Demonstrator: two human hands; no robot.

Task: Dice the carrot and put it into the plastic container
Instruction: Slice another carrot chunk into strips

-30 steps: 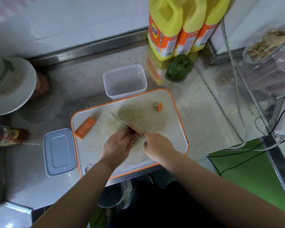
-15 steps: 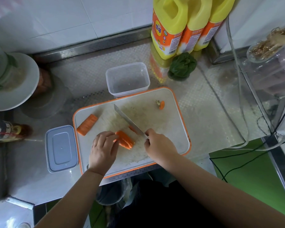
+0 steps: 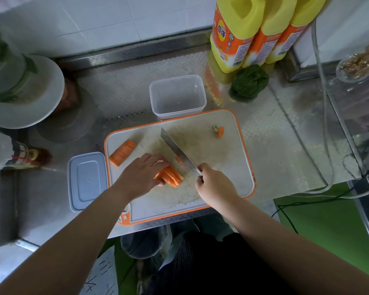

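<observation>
On the white, orange-rimmed cutting board (image 3: 232, 167) lies a stack of carrot slices (image 3: 171, 176). My left hand (image 3: 140, 176) holds that stack, fingers over its top and thumb against its near side. My right hand (image 3: 214, 184) grips the handle of a knife (image 3: 179, 153), whose blade points away to the upper left, just right of the slices. A second carrot chunk (image 3: 122, 152) lies at the board's left edge. The carrot's stem end (image 3: 218, 131) sits at the far right. The clear plastic container (image 3: 178, 96) stands empty behind the board.
The container's lid (image 3: 87, 181) lies left of the board. Yellow oil bottles (image 3: 254, 30) and a green vegetable (image 3: 248, 83) stand at the back right. A white plate (image 3: 26, 94) and a bottle (image 3: 15, 155) are at the left. Cables (image 3: 320, 116) run along the right.
My left hand slid back onto the carrot slices and gathered them into a stack. The knife stayed beside them in my right hand, its blade now clear of the carrot.
</observation>
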